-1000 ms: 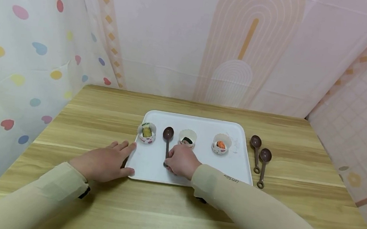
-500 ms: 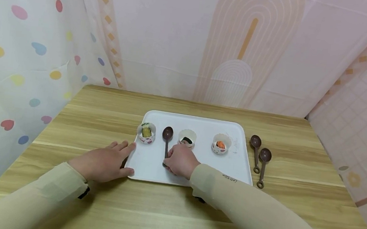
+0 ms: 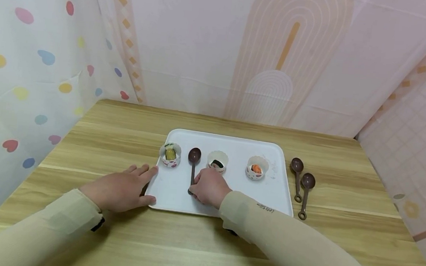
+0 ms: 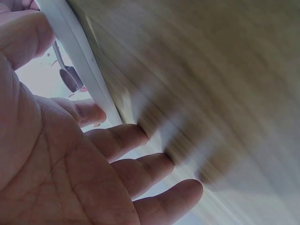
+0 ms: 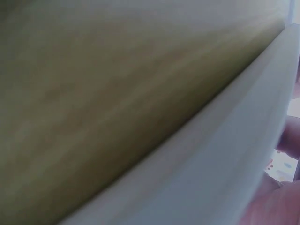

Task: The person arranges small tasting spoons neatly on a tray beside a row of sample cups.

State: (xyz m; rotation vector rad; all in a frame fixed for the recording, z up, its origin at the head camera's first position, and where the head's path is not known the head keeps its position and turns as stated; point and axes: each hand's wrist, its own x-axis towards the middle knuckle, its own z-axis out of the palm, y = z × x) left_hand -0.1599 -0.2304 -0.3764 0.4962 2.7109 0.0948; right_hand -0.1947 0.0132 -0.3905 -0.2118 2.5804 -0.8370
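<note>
My right hand pinches the handle end of a brown measuring spoon that lies on a white tray, bowl pointing away from me. My left hand is spread at the tray's left edge, thumb touching the near corner; the left wrist view shows its straight fingers by the rim. Just beyond the right hand stands a paper baking cup with a black-banded piece inside, partly hidden by the hand. In the right wrist view the tray rim covers most of that hand.
On the tray's left stands a paper cup holding a yellow-green piece. Another cup to the right holds an orange piece. Two more brown measuring spoons lie on the wooden table right of the tray. Patterned curtains enclose the table.
My right hand keeps its pinch on the measuring spoon, which has shifted very slightly left. The left hand stays at the tray's edge.
</note>
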